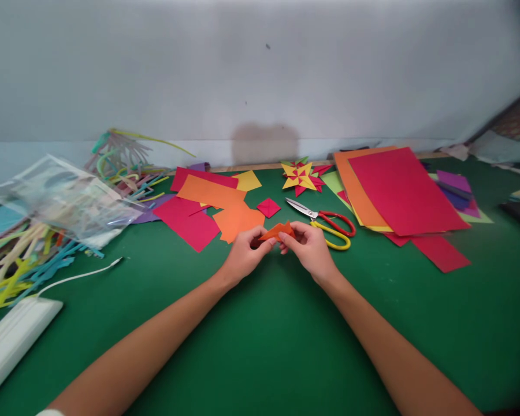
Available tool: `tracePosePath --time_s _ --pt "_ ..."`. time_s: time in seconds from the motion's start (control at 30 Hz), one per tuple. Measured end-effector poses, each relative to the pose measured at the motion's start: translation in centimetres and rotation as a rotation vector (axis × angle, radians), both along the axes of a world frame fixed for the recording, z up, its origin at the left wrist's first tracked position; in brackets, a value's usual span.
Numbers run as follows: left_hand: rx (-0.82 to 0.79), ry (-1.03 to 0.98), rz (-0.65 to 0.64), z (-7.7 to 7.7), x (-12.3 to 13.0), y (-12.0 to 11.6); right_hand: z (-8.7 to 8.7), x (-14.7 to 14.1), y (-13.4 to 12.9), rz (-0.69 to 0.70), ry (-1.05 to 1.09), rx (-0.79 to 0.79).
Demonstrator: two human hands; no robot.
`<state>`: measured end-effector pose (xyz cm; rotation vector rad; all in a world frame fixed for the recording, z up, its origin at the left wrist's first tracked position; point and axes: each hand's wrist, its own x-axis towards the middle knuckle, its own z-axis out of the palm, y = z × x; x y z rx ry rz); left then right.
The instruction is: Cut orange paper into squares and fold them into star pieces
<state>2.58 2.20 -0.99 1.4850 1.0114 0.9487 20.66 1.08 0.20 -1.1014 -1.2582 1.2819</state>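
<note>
A small folded piece of orange paper (278, 231) is pinched between my two hands above the green table. My left hand (246, 252) grips its left end with thumb and fingers, and my right hand (308, 249) grips the right end. Just beyond the hands lies a small red folded square (268, 207). Scissors (318, 215) with one red and one yellow handle rest open beside my right hand. Behind them sit folded paper stars (302, 175) in yellow, red and green.
Orange sheets (238, 219) and red sheets (190, 222) lie left of centre. A stack topped by a red sheet (403, 190) is at right. Paper strips (21, 260), a clear plastic bag (69, 199) and a white power strip (19, 341) with cable occupy the left side.
</note>
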Motion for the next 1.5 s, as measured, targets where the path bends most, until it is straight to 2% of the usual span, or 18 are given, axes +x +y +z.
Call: tracePosePath --time_s 0.2,0.43,1.5 --pt "0.004 -0.060 0.025 0.39 0.05 0.10 0.37 -0.10 -0.05 -0.026 0.006 -0.002" --pt "0.032 -0.022 0.110 0.12 0.03 0.15 0.33 -0.06 -0.05 -0.042 0.008 -0.021" --pt "0.092 0.046 0.131 -0.15 0.00 0.05 0.29 -0.01 0.01 -0.041 -0.003 -0.022"
